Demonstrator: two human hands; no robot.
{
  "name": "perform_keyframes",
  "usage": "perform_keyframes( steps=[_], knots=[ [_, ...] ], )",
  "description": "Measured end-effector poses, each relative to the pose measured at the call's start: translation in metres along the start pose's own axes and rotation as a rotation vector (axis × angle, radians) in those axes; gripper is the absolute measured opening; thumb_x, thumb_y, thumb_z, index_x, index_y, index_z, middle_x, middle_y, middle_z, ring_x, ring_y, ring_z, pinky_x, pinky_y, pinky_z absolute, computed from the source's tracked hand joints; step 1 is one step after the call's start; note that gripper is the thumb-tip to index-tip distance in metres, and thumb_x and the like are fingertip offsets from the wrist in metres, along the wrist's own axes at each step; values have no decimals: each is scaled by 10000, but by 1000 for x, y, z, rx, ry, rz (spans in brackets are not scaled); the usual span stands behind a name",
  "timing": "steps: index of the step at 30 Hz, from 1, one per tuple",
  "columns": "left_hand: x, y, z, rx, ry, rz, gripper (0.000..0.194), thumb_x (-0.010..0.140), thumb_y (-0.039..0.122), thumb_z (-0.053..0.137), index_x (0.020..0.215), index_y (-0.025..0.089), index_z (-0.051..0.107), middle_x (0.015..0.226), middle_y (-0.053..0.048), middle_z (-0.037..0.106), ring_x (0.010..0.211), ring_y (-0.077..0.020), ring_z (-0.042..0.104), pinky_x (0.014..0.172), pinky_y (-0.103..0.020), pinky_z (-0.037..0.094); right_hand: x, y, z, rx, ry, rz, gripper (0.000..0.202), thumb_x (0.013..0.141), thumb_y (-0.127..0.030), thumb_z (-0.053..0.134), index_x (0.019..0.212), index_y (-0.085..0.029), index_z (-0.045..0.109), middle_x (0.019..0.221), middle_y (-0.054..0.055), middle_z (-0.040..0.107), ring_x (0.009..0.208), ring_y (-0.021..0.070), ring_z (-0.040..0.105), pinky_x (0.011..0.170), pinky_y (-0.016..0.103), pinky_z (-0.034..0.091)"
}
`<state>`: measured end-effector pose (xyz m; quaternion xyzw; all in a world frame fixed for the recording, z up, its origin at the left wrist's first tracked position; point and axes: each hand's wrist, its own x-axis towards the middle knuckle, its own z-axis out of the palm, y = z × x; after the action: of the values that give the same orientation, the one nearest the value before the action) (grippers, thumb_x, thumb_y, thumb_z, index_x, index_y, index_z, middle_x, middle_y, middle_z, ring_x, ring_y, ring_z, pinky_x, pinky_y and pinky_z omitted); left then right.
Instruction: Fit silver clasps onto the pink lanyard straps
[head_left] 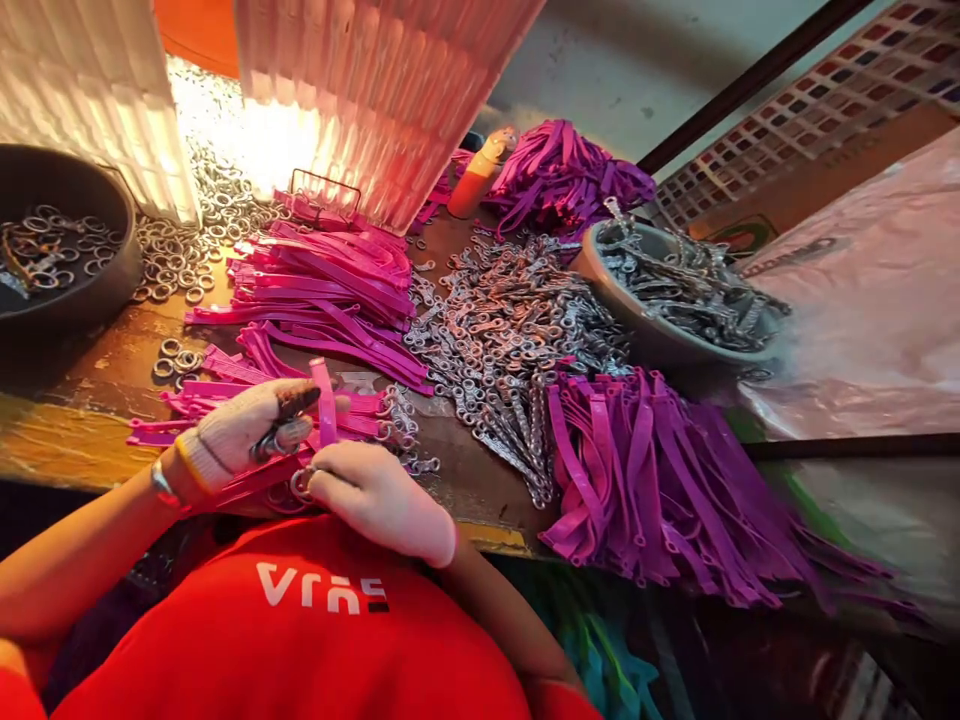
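Now holds a pink strap [325, 405] left of the frame's centre, long axis nearly upright, at the right edge of the left hand [246, 432] and just above the fingertips of the right hand [381, 500], near both alike. Curls the left fingers in, apparently pinching the strap; cannot tell how firmly. Bunches the right fingers together by the strap's lower end, seemingly pinching a metal ring [295, 484], lower left of the frame

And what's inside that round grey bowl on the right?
The round grey bowl holds a heap of silvery metal clip-like pieces. Some poke up above its rim. They cover the bottom, so I can't see what, if anything, lies underneath.
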<state>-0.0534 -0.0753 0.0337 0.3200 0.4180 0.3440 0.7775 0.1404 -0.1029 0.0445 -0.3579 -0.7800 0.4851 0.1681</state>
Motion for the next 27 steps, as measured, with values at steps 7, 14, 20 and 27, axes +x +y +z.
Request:
perform_keyframes(
  steps=[7,14,20,27],
  knots=[
    [17,48,-10,34,99,9,216,909,334,616,985,141,678,483,79,327,383,-40,193,318,-148,119,-2,6,17,-243,57,-23,192,985,-237,549,856,-207,688,870,9,676,818,135,599,743,233,428],
    [0,38,5,368,82,98,301,870,448,649,813,152,653,540,32,476,442,-65,355,383,-172,266,1,3,-15,-320,517,-140,245,1023,-235,458,1197,-221,630,1100,72,695,1016,186,631,909,311,471],
    [-6,21,21,500,100,79,295,910,391,551,712,174,526,535,42,445,439,-75,342,404,-192,246,11,-6,-19,-910,458,-7,267,1015,-215,413,1095,-162,663,820,62,666,762,218,597,687,336,360],
    [0,11,13,853,-43,280,306,902,395,561,714,156,597,665,-4,576,606,-128,449,535,-235,345,1,-4,-13,-1170,355,-26,199,963,-178,455,1030,-160,641,703,40,614,616,194,508,594,349,197]
  ],
)
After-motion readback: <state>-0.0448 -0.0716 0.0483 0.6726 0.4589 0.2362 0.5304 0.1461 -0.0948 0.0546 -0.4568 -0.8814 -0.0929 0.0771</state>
